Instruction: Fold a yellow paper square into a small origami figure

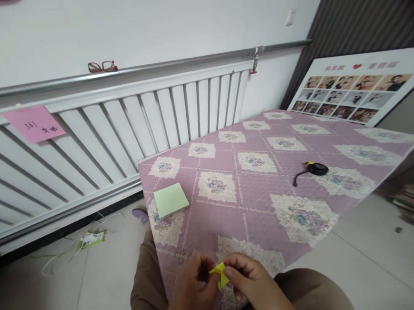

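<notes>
A small piece of folded yellow paper (221,274) is pinched between my two hands, just above the near edge of the purple tablecloth (212,226). My left hand (197,284) grips its left side with thumb and forefinger. On the other side, my right hand (247,276) closes thumb and fingers on the paper's right edge. Parts of the paper lie hidden behind the fingertips. A pad of pale green sticky notes (171,200) rests on the cloth, ahead of my left hand and apart from it.
A black and yellow tape measure (316,168) with a strap lies toward the table's right. Behind the table runs a white radiator (178,112) bearing a pink note (34,124). Glasses (102,66) sit on the pipe above. A power strip (92,238) and cables lie on the floor at left.
</notes>
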The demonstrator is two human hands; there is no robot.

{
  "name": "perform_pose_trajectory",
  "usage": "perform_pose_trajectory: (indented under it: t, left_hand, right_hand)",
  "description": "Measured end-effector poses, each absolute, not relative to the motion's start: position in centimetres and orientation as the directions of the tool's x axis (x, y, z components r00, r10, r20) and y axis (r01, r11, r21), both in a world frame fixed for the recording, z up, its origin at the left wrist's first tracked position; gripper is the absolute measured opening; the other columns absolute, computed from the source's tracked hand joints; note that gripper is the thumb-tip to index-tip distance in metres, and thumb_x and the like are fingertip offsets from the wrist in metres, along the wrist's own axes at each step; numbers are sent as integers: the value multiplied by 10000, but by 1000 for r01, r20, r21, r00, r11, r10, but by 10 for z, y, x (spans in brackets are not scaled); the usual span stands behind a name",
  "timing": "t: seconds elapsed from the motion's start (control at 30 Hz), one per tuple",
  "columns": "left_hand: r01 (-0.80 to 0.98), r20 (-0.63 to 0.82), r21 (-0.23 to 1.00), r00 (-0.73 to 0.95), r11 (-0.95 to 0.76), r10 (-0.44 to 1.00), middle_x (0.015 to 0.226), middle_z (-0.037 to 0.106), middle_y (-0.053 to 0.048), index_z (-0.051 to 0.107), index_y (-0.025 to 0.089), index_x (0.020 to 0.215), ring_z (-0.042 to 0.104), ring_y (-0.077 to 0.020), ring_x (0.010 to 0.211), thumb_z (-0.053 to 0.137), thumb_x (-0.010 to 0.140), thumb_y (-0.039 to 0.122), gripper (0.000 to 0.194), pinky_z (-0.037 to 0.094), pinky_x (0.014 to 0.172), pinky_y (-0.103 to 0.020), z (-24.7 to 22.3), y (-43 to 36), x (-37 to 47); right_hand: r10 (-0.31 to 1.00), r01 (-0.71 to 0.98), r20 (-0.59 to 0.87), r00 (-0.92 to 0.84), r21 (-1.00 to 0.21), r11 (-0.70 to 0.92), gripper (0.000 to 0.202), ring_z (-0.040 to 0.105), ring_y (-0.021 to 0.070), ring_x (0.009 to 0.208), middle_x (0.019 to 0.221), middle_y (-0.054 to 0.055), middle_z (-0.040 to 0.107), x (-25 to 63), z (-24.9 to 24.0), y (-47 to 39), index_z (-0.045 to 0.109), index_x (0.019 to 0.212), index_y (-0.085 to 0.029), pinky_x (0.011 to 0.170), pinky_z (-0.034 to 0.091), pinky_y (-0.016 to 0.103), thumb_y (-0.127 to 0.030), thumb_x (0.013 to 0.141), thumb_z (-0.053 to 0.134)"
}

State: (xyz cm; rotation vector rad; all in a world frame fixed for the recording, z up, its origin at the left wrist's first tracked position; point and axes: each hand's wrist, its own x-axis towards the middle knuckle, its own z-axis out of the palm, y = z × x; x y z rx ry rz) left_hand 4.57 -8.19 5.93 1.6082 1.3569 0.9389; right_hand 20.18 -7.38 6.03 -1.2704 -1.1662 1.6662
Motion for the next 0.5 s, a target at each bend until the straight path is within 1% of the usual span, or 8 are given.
perform_pose_trajectory:
  t: [0.1,0.2,0.33,0.43,0.5]
  left_hand:
    - [400,63,908,166,-125,984,676,531,8,538,181,742,492,-119,617,500,754,129,65,384,581,-218,62,-82,44]
    - [370,131,904,237,-214,963,698,540,4,540,184,736,496,-118,637,513,767,139,61,388,597,-212,67,-82,42]
    - [275,241,898,345,-343,907,752,554,-11,541,183,738,522,-122,689,540,809,198,72,399,626,-211,72,-81,41]
    - [257,251,898,371,-358,894,781,557,-19,550,179,735,536,-122,709,540,830,221,104,407,644,-215,73,-81,40]
    - [285,225,895,378,-344,898,767,551,-17,536,176,691,535,-121,704,530,838,217,152,405,646,-217,75,-81,40]
  right_hand:
    - [920,-12,-313,-235,-946,-324,373,400,60,451,592,-53,497,204,65,-74,600,736,-192,433,341,183,-563,712,632]
    - [922,42,-302,-243,-953,-301,297,414,69,474,597,-51,496,205,71,-72,578,696,-195,439,346,184,-486,732,625]
    - [946,171,-216,-241,-969,-177,212,411,84,506,574,-51,462,204,77,-70,546,640,-199,469,338,195,-373,759,573]
    - [964,285,-149,-219,-955,-83,181,449,110,577,584,-42,474,203,80,-70,527,614,-199,537,351,219,-312,756,537]
    - [968,351,-116,-223,-936,-32,172,472,125,614,605,-33,498,203,81,-71,525,618,-199,576,362,236,-290,763,520]
